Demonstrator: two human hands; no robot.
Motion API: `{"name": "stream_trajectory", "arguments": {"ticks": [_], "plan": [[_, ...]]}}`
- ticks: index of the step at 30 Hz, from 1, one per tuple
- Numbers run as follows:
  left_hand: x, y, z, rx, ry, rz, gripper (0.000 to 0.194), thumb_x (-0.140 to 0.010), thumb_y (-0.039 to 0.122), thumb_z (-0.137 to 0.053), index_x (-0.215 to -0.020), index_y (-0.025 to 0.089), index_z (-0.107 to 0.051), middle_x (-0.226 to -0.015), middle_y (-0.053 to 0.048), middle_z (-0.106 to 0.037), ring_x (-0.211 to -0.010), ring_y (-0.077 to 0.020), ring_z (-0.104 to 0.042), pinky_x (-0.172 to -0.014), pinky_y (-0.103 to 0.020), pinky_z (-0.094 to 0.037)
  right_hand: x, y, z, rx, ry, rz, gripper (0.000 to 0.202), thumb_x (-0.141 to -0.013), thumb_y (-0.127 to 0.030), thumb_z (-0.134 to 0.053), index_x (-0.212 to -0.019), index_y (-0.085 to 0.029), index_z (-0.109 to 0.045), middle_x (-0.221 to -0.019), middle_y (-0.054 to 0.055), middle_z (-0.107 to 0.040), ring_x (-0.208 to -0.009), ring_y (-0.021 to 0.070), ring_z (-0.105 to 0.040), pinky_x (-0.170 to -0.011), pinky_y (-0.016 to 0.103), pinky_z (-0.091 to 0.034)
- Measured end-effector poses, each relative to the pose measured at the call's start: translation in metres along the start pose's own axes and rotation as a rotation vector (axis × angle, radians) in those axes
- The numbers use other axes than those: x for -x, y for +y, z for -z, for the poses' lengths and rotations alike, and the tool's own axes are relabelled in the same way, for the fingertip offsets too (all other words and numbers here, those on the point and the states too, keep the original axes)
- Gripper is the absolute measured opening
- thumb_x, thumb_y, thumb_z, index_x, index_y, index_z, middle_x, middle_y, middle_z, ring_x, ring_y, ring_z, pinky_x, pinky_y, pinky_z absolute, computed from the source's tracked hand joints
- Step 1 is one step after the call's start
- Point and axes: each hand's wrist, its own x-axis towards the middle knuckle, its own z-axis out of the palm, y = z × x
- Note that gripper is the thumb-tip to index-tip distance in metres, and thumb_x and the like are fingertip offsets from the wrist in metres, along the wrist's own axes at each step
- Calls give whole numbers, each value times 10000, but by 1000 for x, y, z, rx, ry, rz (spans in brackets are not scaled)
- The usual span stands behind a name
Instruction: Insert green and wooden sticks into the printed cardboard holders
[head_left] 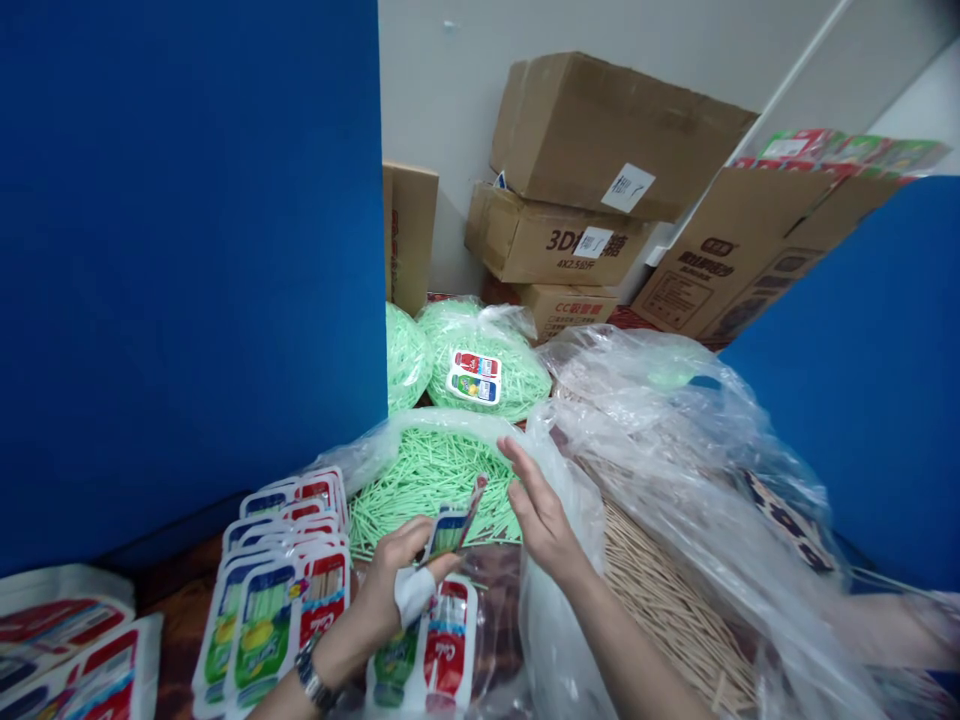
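My left hand, with a white wrap near the thumb and a watch on the wrist, holds a small printed pouch seen partly edge-on. My right hand is raised just right of the pouch with its fingers apart and nothing in it. Behind both hands lies an open plastic bag of green sticks. Below my left hand rests a red and green bottle-print packet. Stacked packets of the same print stand at the left. An open bag of tan sticks is at the right.
Closed bags of green sticks sit behind, one with a packet on top. Cardboard boxes are stacked at the back wall. Blue panels flank both sides. Another person's arm reaches in at the right edge. More printed sheets lie at lower left.
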Motion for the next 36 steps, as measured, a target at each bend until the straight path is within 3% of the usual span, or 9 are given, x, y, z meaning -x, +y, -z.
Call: {"name": "stream_trajectory", "arguments": {"ticks": [4, 9, 12, 15, 20, 23, 28, 32, 36], "plan": [[-2, 0, 0, 137, 4, 58, 127, -857, 270, -597, -809, 171, -662, -810, -39, -642, -748, -192, -595, -683, -288, -480, 1, 16, -10, -381, -121, -219, 349, -903, -445, -530, -1175, -227, -522, -1043, 64, -645, -983, 204, -609, -849, 348, -496], [3, -8, -4, 321, 133, 257, 172, -784, 261, -675, -908, 156, -618, -799, -28, -670, -731, -187, -627, -665, -282, -502, 12, 16, -30, -408, 2, -214, 240, -868, -439, -593, -904, -213, -519, -753, -28, -540, -668, 128, -514, -627, 241, -429], [4, -10, -6, 284, 240, 343, 195, -757, 284, -712, -779, 169, -556, -658, 31, -591, -585, -133, -561, -540, -228, -445, 16, 14, -37, -419, -18, -223, 240, -875, -441, -581, -902, -214, -507, -749, -30, -521, -666, 129, -504, -626, 243, -419], [2, -9, -6, 300, 345, 318, 366, -666, 253, -773, -948, 185, -549, -766, 21, -621, -650, -145, -588, -576, -238, -468, 19, 15, -41, -438, 1, -241, 236, -879, -437, -577, -922, -217, -502, -777, -21, -537, -688, 136, -515, -631, 245, -426], [2, -7, -2, 295, 267, 342, 211, -748, 311, -693, -713, 179, -532, -573, 59, -512, -513, -116, -512, -492, -225, -417, 24, 15, -48, -474, 39, -271, 222, -877, -421, -585, -939, -222, -511, -779, -17, -563, -694, 140, -535, -633, 242, -445], [3, -7, -1, 291, 351, 278, 284, -680, 284, -752, -871, 180, -568, -840, -18, -635, -756, -180, -621, -661, -280, -505, 25, 14, -50, -480, 71, -271, 222, -875, -431, -583, -927, -226, -515, -783, -17, -565, -700, 143, -543, -644, 243, -452], [4, -9, 1, 239, 347, 209, 197, -718, 265, -712, -666, 172, -546, -974, -84, -624, -923, -237, -627, -791, -350, -514, 27, 16, -54, -485, 63, -278, 213, -872, -422, -590, -916, -228, -514, -784, -19, -561, -698, 141, -535, -638, 241, -448], [6, -11, 0, 201, 305, 173, 284, -707, 220, -735, -962, 188, -612, -1276, -137, -548, -1109, -271, -578, -926, -410, -467, 30, 17, -56, -489, 46, -277, 211, -874, -414, -589, -915, -219, -519, -792, -10, -556, -707, 141, -532, -639, 248, -455], [7, -12, -1, 252, 287, 227, 218, -708, 274, -733, -649, 174, -549, -1059, -126, -648, -970, -263, -643, -828, -389, -511, 30, 13, -57, -505, 14, -304, 243, -856, -437, -603, -917, -215, -524, -784, -8, -554, -658, 133, -530, -567, 240, -464]]}}
